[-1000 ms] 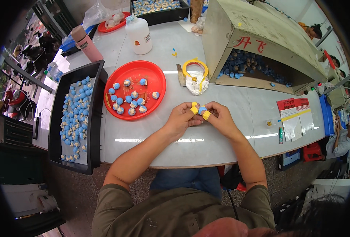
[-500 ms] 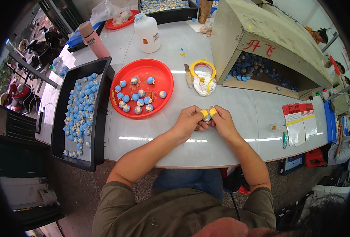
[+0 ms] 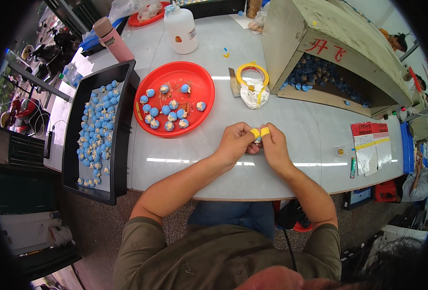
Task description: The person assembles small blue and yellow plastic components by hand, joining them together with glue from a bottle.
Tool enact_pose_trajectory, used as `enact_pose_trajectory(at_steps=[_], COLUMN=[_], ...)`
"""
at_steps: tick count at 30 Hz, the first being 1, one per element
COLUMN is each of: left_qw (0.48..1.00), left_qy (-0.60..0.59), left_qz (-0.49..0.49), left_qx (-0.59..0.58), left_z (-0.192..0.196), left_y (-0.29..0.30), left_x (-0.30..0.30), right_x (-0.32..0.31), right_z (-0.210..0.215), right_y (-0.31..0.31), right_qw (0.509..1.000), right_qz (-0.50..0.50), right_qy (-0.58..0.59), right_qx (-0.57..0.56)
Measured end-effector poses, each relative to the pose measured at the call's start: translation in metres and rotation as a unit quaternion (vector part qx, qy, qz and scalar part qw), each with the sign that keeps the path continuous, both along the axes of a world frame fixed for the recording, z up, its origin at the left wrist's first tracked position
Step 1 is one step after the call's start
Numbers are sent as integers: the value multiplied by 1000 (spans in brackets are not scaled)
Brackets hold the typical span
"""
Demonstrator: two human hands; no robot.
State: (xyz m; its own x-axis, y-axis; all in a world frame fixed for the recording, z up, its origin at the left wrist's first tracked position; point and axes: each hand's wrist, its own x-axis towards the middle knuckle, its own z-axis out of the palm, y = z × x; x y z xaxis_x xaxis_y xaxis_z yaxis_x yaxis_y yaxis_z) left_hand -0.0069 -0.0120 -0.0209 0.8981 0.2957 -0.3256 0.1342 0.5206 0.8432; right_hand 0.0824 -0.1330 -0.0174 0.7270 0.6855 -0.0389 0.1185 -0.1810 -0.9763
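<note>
Both thumbs have drawn together since a second ago, when their taped tips stood apart and more blue showed between them. Now my left hand (image 3: 236,143) and right hand (image 3: 276,146) meet over one small blue ball (image 3: 258,140), the yellow tape (image 3: 255,133) on each thumb almost side by side. Each hand is closed to a pinch on the ball, thumb on the upper side; the fingers behind are partly hidden, so I cannot tell exactly where they press. Only a sliver of the ball shows, right between the thumbs, so neither hand is nearer to it. It looks round, and I can make out no long axis.

I have it above the counter (image 3: 214,183), straight in front of me. Off to the left, nearer my left hand, lies the red plate (image 3: 197,79) with loose blue-and-cream balls (image 3: 185,88); beyond that, farther left, stands the black tray (image 3: 121,159) with many more. Ahead of my hands lie a yellow ring (image 3: 239,75) and a white crumpled bundle (image 3: 251,99), touching. The open-fronted box (image 3: 339,36) of blue pieces sits ahead and right, nearer my right hand.
</note>
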Motion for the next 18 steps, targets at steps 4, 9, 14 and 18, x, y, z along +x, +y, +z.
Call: enact_pose_trajectory(at_steps=[4,9,14,18], left_qw=[1000,1000,1000,1000], left_qy=[4,13,13,10], left_qz=[2,8,9,8], left_qx=[3,13,10,8], left_z=[2,4,3,3], left_y=[0,-1,0,-2], left_x=[1,2,1,2], right_x=[-2,3,0,-2], right_z=[5,-7,-5,0], right_y=[2,1,3,2], right_qw=[1000,1000,1000,1000], right_qz=[-9,-5,-13,-21], right_qy=[9,-12,-8,-8], right_qx=[6,2,2,7])
